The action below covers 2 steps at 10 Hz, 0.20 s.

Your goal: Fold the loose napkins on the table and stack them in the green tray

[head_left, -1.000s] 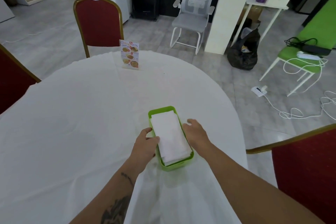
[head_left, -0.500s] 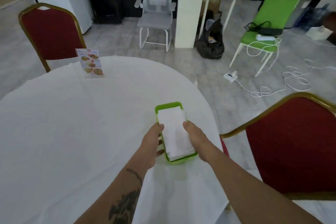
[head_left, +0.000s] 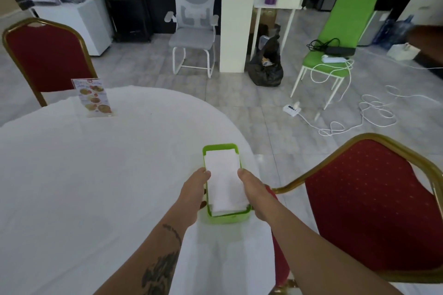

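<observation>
Green plastic tray [head_left: 221, 147] is being gripped from both sides, low and just right of centre in the frame, near the right edge of the table [head_left: 84, 175] with its white cloth. Left hand [head_left: 193, 195] is being pressed along the tray's left wall, thumb lying over the rim and touching the napkins; fingers are curled under and mostly hidden, one dark nail showing below the wall. Right hand [head_left: 254, 190] is being held against the right wall in the same way, thumb tip resting on the napkin edge, remaining fingers out of sight behind the tray. Both hands are being kept partly closed around the tray walls.

White folded napkins [head_left: 225, 182] are being contained inside the tray as a stack, filling most of its length; the count cannot be told. No loose napkin is being seen on the cloth.

Menu card [head_left: 93, 98] is being displayed upright at the upper left of the frame, well apart from the tray. Red chair [head_left: 374, 206] with a gold frame is being seen at the lower right, just beside the table edge; a second red chair [head_left: 45, 57] is standing behind the menu card.
</observation>
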{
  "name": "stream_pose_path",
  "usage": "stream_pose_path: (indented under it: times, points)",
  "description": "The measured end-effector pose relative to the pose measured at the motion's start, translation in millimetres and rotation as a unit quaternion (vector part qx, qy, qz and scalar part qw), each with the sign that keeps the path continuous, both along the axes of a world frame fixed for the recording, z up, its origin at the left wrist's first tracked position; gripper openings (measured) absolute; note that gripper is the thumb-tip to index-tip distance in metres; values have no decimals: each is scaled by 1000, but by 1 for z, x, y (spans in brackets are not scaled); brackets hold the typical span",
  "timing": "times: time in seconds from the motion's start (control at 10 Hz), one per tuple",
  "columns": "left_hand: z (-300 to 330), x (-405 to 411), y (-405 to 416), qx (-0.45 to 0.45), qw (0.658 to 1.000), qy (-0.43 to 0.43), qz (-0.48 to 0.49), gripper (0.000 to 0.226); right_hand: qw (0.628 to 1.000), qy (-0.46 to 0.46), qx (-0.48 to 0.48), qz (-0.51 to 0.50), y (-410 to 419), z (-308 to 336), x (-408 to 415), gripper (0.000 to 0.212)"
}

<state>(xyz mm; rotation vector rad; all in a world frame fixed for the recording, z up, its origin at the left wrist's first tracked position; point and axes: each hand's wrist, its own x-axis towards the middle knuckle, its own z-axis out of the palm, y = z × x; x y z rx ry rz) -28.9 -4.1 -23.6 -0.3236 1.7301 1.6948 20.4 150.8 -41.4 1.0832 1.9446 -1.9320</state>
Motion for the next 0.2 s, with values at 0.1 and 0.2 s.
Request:
stream_pose_path:
  times: [0.1,0.2]
  points:
    - [3,-2,-5,-52,997,35,-33,45,999,-10,34,28,3,3,-1,55]
    - [13,-8,-13,-141,982,103,-66,56,991,-10,119,55,10,12,-7,54]
